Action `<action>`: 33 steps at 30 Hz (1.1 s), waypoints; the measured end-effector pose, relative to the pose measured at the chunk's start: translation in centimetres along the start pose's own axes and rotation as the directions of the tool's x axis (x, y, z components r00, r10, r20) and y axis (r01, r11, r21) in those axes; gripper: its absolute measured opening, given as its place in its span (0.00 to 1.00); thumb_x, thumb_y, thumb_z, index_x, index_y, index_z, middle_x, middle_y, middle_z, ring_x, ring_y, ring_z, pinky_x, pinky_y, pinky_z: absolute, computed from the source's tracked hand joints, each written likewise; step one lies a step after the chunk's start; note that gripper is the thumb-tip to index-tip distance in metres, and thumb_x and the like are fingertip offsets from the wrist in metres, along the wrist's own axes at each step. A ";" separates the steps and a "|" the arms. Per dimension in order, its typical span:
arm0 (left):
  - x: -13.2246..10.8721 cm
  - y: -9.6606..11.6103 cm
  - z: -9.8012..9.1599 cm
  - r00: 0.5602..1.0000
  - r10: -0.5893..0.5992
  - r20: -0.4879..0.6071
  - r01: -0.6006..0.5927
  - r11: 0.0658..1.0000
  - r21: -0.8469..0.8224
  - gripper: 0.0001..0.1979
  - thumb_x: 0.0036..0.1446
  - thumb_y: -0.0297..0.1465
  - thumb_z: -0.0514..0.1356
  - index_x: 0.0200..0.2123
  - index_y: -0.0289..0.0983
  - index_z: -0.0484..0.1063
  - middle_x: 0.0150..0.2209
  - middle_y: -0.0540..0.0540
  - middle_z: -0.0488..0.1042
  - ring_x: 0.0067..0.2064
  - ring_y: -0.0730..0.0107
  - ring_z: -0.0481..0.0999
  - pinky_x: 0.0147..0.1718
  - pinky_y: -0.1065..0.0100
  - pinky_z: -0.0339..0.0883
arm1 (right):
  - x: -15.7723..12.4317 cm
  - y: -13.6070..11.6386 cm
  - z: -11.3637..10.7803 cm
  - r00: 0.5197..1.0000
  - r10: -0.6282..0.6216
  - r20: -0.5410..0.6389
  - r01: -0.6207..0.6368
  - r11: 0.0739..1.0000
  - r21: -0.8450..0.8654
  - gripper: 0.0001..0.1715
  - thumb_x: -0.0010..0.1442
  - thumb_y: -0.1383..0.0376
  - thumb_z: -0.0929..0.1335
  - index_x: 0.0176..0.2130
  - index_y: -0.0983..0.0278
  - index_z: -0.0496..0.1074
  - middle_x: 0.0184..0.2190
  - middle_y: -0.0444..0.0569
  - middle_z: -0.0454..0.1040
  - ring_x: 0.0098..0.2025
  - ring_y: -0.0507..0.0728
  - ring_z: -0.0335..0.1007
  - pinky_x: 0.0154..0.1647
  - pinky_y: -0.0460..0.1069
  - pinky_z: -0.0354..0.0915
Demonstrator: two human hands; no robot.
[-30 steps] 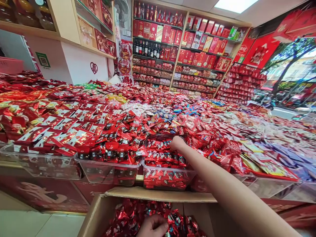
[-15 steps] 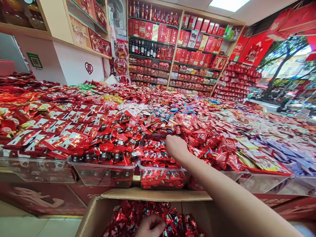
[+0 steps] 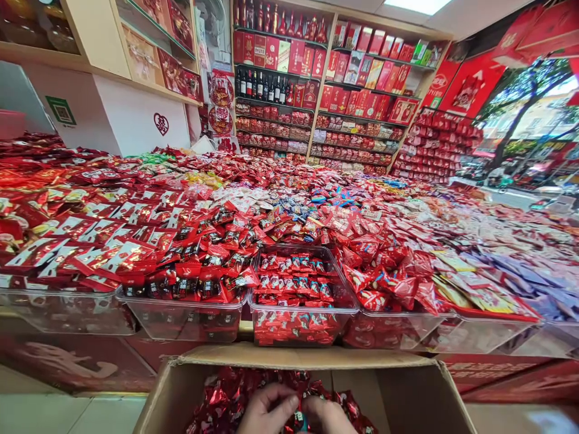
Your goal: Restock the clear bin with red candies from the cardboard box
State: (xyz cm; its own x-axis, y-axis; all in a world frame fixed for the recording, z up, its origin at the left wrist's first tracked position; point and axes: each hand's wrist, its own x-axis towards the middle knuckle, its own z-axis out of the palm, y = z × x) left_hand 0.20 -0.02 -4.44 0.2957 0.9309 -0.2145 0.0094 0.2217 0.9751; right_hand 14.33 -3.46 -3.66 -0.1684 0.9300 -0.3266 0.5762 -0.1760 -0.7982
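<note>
From far away, I look through the head camera, the one view I have. At the bottom middle of the frame, a brown cardboard box (image 3: 407,395) holds a messy heap of wrapped candies (image 3: 219,398), and both hands are down in it. The left hand (image 3: 263,413) has its thumb and a finger bent close to each other. The right hand (image 3: 331,416) is just beside it, with its fingers pointing down. One candy (image 3: 299,417) shows in the small gap between the hands, but I can't tell if either one is pinching it. I think each candy is very light and not easy to break. The shiny wrapper looks slippery and crinkly, so I'd pinch it softly around its fat middle, not by a thin end. I can't tell if the inside is hard or squishy. The wrappers are bright red, with little bits of blue and white. Just past the box, in the middle of the frame, a clear tub (image 3: 304,311) has small red candies (image 3: 289,283) lined up in neat rows.
</note>
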 end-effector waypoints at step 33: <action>-0.7 1.0 0.2 0.972 -0.144 0.184 0.134 0.989 0.069 0.11 0.43 0.38 0.57 0.20 0.35 0.67 0.17 0.55 0.64 0.22 0.76 0.61 0.23 0.74 0.54 | -0.7 0.0 -0.7 0.963 0.130 -0.234 0.037 0.801 0.598 0.14 0.49 0.58 0.63 0.31 0.67 0.64 0.17 0.40 0.60 0.17 0.47 0.54 0.17 0.43 0.52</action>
State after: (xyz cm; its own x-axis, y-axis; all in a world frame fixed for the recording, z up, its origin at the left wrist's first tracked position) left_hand 0.20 -0.53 -3.33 0.4621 0.8195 -0.3388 0.1148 0.3236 0.9392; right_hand 15.06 -3.88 -3.07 0.1001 0.9486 -0.3001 -0.0234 -0.2993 -0.9539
